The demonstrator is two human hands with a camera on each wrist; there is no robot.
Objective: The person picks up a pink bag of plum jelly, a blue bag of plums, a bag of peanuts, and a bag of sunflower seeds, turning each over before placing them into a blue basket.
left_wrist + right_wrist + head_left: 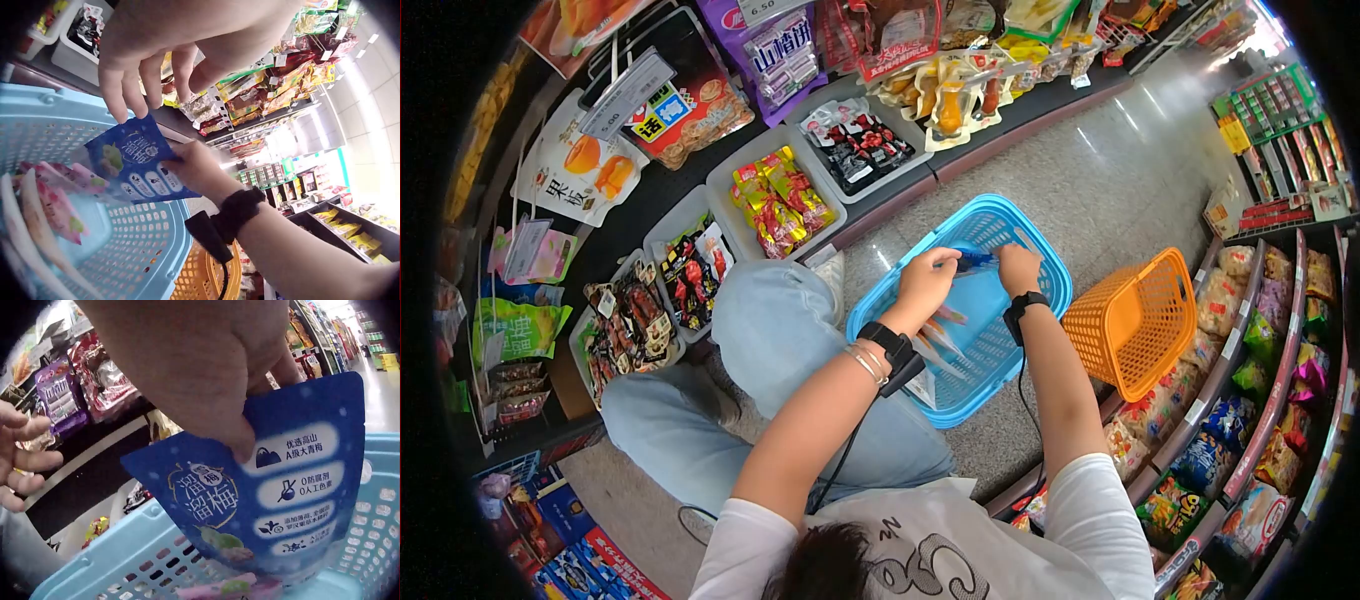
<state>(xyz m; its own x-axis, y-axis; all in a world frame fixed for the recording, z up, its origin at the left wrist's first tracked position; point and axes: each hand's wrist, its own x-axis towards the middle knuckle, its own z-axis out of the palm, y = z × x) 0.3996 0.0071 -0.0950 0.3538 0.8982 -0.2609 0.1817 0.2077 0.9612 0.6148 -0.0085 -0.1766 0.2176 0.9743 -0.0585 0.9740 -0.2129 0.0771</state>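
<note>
My right hand [1020, 268] pinches a blue pouch of dried plums [294, 469] by its upper edge, thumb on the printed front. The pouch hangs over the blue shopping basket [962, 412], its lower end down inside the rim. At the other side of the pouch is my left hand [927, 285], fingers loosely bent and apart from it in the right wrist view. Pink packets [62, 212] with a green print lie in the basket, beside long pale strips [39, 240] that are blurred.
An orange basket [1130, 330] stands on the floor to the right. Grey bins [840, 215] of small packaged snacks line the low shelf ahead and left, with hanging bags above. Shelves of bagged snacks [1200, 460] curve along the right. My bent knee [770, 310] is close to the blue basket.
</note>
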